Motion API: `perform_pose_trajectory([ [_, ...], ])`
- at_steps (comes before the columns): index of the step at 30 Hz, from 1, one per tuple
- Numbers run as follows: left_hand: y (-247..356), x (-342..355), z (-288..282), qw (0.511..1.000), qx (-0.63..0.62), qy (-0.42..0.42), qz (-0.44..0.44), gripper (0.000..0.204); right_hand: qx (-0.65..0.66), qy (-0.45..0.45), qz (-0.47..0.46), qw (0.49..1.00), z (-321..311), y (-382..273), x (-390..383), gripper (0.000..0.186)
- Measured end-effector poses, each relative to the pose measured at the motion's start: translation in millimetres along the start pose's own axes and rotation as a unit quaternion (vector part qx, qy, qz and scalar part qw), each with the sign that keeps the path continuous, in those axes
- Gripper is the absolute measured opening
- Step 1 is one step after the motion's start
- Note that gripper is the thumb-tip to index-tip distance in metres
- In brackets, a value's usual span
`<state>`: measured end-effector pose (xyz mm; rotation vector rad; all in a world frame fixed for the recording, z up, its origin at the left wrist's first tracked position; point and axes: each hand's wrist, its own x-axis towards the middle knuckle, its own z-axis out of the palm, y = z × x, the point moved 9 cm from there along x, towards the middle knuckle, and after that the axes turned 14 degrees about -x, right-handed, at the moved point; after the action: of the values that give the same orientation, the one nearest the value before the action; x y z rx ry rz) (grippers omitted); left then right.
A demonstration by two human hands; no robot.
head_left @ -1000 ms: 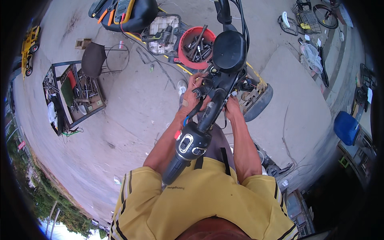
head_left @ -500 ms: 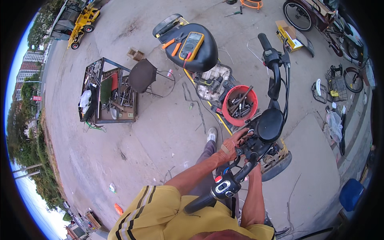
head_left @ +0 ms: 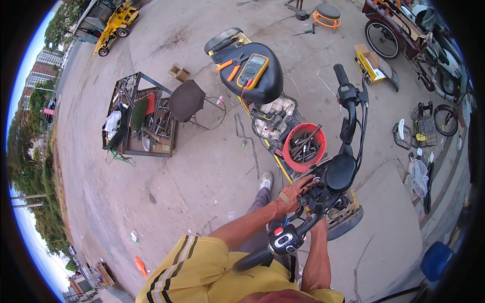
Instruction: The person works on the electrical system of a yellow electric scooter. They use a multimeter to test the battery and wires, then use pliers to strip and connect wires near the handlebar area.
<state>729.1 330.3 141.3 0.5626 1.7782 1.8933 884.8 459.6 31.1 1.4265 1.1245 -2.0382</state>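
A partly stripped electric scooter with a yellow frame and black handlebars (head_left: 309, 218) stands before me. My left hand (head_left: 295, 192) is at the steering stem, below the round black headlight housing (head_left: 341, 172). Its fingers are bent around something small among the parts there, which I cannot make out. My right hand (head_left: 318, 222) reaches under the handlebar from the near side, its fingers hidden behind the bar and wiring. Beside the left hand, a red bucket (head_left: 290, 160) of metal sockets and tools rests on the scooter. A yellow multimeter (head_left: 252, 71) and orange-handled pliers (head_left: 231, 65) lie on the black seat (head_left: 273, 83).
To the left stands a metal tool cart (head_left: 151, 153) full of tools, with a dark stool (head_left: 187, 101) against it. Far right are a cargo tricycle (head_left: 382, 39), a yellow box (head_left: 368, 68) and a wire basket (head_left: 425, 132). A blue container (head_left: 437, 261) sits lower right.
The view has shifted slightly, so the surroundings sit a little lower and further right. Both hands stay at the steering stem, with only small finger movement.
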Motion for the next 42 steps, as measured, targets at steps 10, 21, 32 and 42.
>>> perform_pose_trajectory([
  [10, -18, -5, 3, 0.994, -0.088, 0.000, -0.067, 0.094, 0.032, -0.001, 0.015, 0.999, 0, 3, 1, 0.028],
  [21, 41, -1, -7, 0.999, 0.045, 0.004, 0.030, 0.078, 0.035, -0.017, 0.000, 0.999, 7, -2, 0, 0.024],
  [32, 10, -5, -1, 1.000, -0.010, 0.006, -0.004, 0.099, -0.023, 0.039, -0.022, 0.999, -1, 3, 11, 0.018],
  [42, 10, -3, -6, 0.999, -0.029, 0.045, 0.009, 0.085, -0.073, 0.005, -0.039, 0.997, 0, 2, 26, 0.019],
])
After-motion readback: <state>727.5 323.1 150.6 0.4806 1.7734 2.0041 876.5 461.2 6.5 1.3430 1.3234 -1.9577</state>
